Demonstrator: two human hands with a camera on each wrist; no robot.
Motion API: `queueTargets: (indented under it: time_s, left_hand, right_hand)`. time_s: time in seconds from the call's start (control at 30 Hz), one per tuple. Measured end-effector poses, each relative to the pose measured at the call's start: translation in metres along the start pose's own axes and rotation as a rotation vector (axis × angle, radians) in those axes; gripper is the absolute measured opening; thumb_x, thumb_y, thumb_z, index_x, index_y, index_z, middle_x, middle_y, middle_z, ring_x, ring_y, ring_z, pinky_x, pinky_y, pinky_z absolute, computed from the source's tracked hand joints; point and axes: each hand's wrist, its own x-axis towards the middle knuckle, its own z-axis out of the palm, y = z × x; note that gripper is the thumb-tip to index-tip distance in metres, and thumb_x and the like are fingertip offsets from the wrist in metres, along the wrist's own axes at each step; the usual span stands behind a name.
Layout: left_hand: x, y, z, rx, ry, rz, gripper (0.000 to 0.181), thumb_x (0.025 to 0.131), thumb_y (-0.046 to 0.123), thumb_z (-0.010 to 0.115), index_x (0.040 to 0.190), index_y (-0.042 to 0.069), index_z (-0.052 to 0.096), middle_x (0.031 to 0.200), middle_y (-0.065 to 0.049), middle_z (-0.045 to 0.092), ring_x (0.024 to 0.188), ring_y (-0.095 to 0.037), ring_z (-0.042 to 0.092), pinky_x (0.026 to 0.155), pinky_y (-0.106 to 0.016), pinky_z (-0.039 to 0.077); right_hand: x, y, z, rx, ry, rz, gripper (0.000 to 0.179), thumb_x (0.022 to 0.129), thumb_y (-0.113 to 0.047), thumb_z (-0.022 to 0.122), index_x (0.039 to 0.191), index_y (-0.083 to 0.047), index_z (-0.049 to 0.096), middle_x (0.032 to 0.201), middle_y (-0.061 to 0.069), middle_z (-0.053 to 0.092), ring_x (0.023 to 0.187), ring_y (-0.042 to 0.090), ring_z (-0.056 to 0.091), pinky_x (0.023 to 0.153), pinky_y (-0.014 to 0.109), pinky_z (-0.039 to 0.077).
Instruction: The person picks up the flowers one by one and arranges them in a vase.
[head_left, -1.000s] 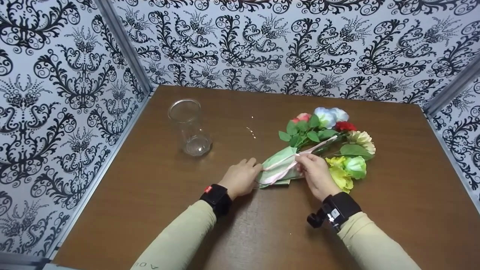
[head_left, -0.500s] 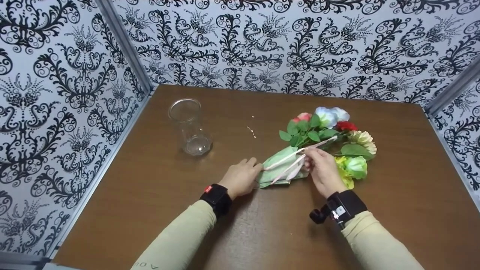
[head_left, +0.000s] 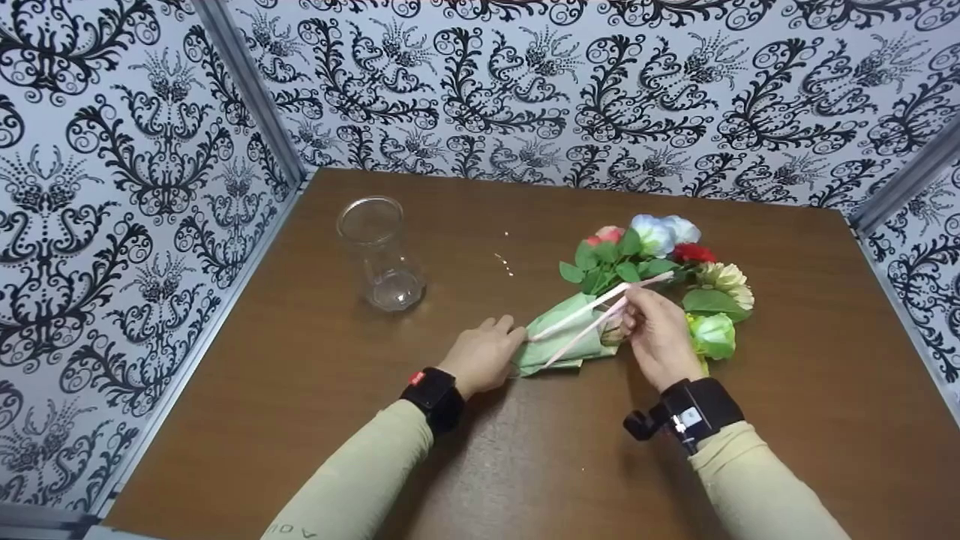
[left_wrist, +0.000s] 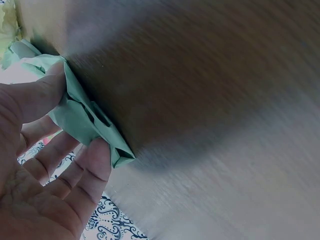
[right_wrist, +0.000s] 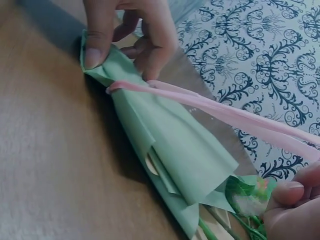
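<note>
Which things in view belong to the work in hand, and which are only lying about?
In the work:
green paper, in the left hand
pink ribbon, in the right hand
flowers in the paper

Seemingly apart:
glass vase, untouched
pale specks

Bouquet [head_left: 628, 271] on its side in green paper [right_wrist: 172, 145], pink ribbon [right_wrist: 215, 107] taut

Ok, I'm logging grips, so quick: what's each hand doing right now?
Left hand: holding the narrow end of the green wrapping paper.
Right hand: pinching the pink ribbon.
</note>
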Motion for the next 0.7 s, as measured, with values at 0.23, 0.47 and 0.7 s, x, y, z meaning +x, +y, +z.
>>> queueTargets:
  time_s: [0.23, 0.47, 0.7]
  left_hand:
    - [-0.001, -0.001, 0.000, -0.006, -0.004, -0.001, 0.039, 0.082, 0.013, 0.077, 0.119, 0.013, 0.063, 0.108, -0.006, 0.058, 0.095, -0.027, 0.061, 0.068, -0.042, 0.056]
    - [0.001, -0.001, 0.002, -0.014, -0.019, -0.009, 0.040, 0.082, 0.013, 0.077, 0.119, 0.014, 0.063, 0.108, -0.006, 0.058, 0.096, -0.028, 0.061, 0.070, -0.043, 0.056]
    - [0.001, -0.002, 0.001, -0.017, -0.020, -0.006, 0.042, 0.081, 0.014, 0.078, 0.121, 0.014, 0.063, 0.109, -0.005, 0.058, 0.096, -0.027, 0.061, 0.070, -0.042, 0.056]
  right_hand:
    - [0.001, -0.006, -0.002, -0.004, 0.022, -0.045, 0.030, 0.102, 0.000, 0.052, 0.082, -0.007, 0.072, 0.074, 0.001, 0.067, 0.065, 0.012, 0.053, 0.063, 0.024, 0.035]
    - [-0.001, -0.012, -0.008, 0.047, -0.022, 0.004, 0.018, 0.104, 0.000, 0.049, 0.090, -0.008, 0.057, 0.080, 0.007, 0.073, 0.063, 0.014, 0.054, 0.062, 0.025, 0.039]
    - [-0.003, -0.022, -0.016, 0.054, -0.026, -0.035, 0.012, 0.101, 0.003, 0.054, 0.103, -0.008, 0.049, 0.077, 0.006, 0.068, 0.062, 0.013, 0.057, 0.058, 0.022, 0.045]
